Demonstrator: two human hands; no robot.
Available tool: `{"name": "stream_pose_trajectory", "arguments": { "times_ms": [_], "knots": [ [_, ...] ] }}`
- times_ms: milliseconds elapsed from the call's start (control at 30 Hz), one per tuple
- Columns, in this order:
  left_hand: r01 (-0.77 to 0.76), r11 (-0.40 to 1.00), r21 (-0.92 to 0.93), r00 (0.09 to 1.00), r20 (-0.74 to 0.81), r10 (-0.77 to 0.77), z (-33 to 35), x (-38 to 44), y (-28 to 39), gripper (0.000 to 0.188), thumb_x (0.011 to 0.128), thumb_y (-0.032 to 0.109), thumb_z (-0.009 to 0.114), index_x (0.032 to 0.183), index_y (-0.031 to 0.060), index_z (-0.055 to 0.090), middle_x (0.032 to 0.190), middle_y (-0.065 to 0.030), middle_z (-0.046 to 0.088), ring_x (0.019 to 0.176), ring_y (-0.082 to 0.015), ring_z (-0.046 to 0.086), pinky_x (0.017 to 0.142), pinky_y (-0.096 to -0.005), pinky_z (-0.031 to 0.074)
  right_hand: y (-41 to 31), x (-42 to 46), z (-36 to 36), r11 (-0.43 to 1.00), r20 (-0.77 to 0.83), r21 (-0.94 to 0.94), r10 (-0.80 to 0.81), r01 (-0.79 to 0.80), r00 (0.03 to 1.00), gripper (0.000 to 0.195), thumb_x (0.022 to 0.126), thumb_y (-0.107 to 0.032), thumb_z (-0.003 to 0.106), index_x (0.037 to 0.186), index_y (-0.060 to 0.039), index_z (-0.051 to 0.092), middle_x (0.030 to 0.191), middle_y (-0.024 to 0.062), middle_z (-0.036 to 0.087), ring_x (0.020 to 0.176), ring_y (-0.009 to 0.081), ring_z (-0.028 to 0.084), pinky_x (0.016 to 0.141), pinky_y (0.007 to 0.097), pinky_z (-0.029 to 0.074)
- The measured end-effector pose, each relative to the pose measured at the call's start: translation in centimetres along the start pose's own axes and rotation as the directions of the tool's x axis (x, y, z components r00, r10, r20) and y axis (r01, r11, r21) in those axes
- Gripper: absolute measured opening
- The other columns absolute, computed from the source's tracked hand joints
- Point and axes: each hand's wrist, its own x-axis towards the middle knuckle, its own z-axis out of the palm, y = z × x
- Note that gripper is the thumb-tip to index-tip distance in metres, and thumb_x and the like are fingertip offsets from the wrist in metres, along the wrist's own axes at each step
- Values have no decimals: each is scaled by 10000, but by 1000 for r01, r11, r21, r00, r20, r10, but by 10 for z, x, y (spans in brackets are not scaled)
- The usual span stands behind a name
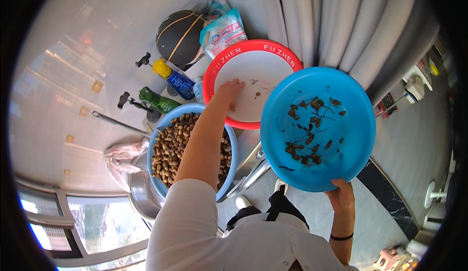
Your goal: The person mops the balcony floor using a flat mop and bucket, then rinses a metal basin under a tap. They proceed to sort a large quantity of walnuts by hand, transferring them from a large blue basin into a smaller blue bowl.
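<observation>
My right hand [340, 194] grips the near rim of a blue plastic basin [356, 124], which holds scattered dark peanuts, stem bits and debris. My left hand [232, 91] reaches into a white basin with a red rim [252, 124], over its left part; its fingers are apart and nothing shows in them. A small brown piece [257, 93] and a few dark bits lie on that basin's floor. Under my left forearm stands a light blue basin [234, 154] full of unshelled peanuts [172, 150].
Behind the basins are a dark ball [181, 39], a teal and white pouch [225, 33], a blue bottle with a yellow top [175, 79] and a green bottle [157, 101]. A metal sink [140, 194] is at the left; a grey curtain [340, 18] hangs at the right.
</observation>
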Motion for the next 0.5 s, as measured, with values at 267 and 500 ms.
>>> {"name": "stream_pose_trajectory", "arguments": {
  "times_ms": [267,500],
  "knots": [
    [92,995,-44,993,-65,-95,25,-5,17,361,650,109,671,996,31,605,1059,-174,562,970,-312,569,828,-397,467,-15,11,25,995,-2,80,66,-66,998,756,682,-57,596,1338,0,226,1321,181,355,1178,358,411,947,447,415],
    [115,982,-150,986,-102,-131,-4,-28,6,258,702,89,654,957,59,666,986,-121,634,949,-281,598,778,-367,491,-7,-2,53,997,44,76,-8,4,999,790,702,-93,608,1363,-41,178,1359,164,303,1218,382,346,990,476,361]
  ]
}}
